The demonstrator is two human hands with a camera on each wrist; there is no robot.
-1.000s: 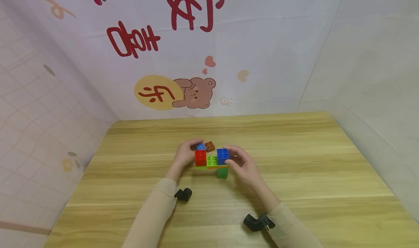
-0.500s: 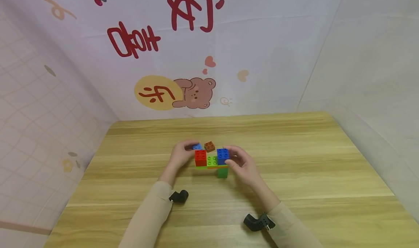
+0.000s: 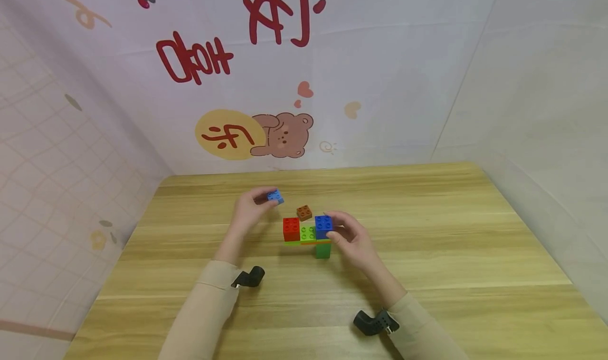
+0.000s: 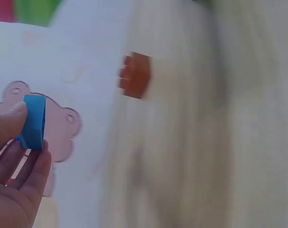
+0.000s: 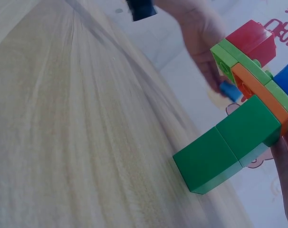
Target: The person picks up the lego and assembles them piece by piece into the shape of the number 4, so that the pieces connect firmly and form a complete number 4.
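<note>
Between thumb and fingers, my left hand (image 3: 247,211) pinches a light blue toy brick (image 4: 34,121), held apart from the rest. My right hand (image 3: 355,244) grips the dark blue brick (image 3: 324,227) at the right end of a built brick structure. On that structure's left end sits a red brick (image 3: 291,229), with a lime green brick (image 3: 307,234) between. The right wrist view shows an orange brick (image 5: 262,94) under the lime layer, and green bricks (image 5: 227,147) stacked below as a column. Parts of my right fingers are hidden behind the structure.
A brown brick (image 3: 304,212) lies by itself on the wooden table (image 3: 427,233), just behind the structure. A printed cloth (image 3: 389,85) hangs at the back, with more cloth at both sides. Black camera mounts (image 3: 375,323) sit on both wrists.
My left hand has drawn the light blue brick away from beside the brown brick, leftward and toward the back. The right hand and the structure have stayed in place.
</note>
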